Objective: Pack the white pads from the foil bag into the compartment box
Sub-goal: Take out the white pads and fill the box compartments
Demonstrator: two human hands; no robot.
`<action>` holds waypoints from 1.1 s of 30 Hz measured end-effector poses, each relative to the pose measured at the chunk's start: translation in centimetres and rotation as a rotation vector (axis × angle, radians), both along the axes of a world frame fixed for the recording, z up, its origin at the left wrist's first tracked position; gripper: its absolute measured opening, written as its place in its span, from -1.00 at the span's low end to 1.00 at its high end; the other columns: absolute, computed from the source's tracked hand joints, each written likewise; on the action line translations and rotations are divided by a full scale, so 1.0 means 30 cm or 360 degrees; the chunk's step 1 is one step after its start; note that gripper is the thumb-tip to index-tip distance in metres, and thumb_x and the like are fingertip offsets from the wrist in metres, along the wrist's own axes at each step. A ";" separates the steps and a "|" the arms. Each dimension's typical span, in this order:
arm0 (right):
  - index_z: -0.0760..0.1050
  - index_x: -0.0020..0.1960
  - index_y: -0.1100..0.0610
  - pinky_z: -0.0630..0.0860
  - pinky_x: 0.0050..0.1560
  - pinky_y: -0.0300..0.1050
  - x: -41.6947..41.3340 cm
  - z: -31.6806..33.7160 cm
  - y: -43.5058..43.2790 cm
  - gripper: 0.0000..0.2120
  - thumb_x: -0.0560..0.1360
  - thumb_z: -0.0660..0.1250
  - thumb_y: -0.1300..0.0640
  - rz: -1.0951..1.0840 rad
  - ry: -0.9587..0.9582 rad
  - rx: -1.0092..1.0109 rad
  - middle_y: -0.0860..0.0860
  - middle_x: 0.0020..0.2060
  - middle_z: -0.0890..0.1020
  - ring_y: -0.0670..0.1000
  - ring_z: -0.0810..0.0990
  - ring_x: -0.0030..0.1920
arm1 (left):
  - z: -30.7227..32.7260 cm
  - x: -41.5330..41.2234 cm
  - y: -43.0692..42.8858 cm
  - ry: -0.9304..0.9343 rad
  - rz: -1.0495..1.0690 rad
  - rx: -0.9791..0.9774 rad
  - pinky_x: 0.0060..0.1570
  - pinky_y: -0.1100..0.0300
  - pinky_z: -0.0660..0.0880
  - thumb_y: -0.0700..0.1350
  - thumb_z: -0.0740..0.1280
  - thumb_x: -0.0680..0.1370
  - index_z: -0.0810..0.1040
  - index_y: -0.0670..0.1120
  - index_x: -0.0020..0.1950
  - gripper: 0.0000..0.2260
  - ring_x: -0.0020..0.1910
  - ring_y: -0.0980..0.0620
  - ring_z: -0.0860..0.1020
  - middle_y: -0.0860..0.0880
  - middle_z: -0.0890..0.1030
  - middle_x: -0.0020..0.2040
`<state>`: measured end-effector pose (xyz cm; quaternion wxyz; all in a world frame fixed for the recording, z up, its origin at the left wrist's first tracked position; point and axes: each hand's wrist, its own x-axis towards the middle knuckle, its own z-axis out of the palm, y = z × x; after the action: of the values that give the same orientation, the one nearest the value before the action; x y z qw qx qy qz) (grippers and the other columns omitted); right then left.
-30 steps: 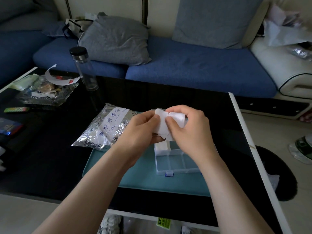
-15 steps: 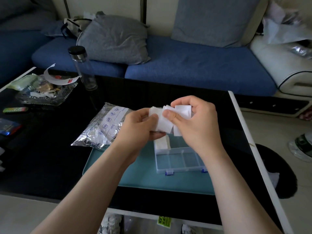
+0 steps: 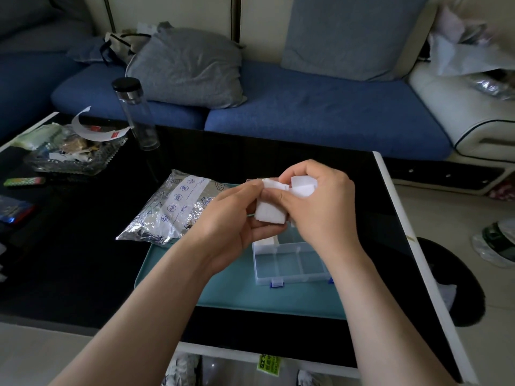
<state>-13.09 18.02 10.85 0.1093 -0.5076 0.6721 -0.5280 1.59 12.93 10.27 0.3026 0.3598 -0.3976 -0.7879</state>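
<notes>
Gripping white pads [image 3: 271, 215] w/ both hands [image 3: 234, 221] [image 3: 320, 210] above teal mat [image 3: 223, 291], black table [image 3: 69, 260], blue sofa [image 3: 320, 115].

A: How many hands?
B: Two: left hand [image 3: 231, 221], right hand [image 3: 323, 210].
A: Pads in them?
B: A bunch of white pads [image 3: 271, 214], too squished to count.
A: Below?
B: One pad [image 3: 266, 243], one box [image 3: 295, 278], one tray [image 3: 228, 291]. One foil bag [image 3: 172, 210] left.

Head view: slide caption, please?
Left hand and right hand hold white pads above the compartment box on a teal tray.
</notes>
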 end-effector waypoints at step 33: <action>0.76 0.04 -0.09 0.68 -0.29 -0.14 -0.067 -0.025 0.027 -0.88 0.52 0.59 0.06 0.0117 -0.0045 0.0075 -0.20 -0.14 0.74 -0.13 0.73 -0.13 | 0.024 -0.043 0.025 0.0114 0.0065 0.0210 0.34 -0.12 0.57 0.07 0.22 0.74 0.60 -0.16 0.38 -0.62 0.18 -0.14 0.71 -0.17 0.71 0.22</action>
<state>-15.10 18.82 10.09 0.1499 -0.5217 0.6637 -0.5146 0.30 13.67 10.98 0.3084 0.3586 -0.3262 -0.8185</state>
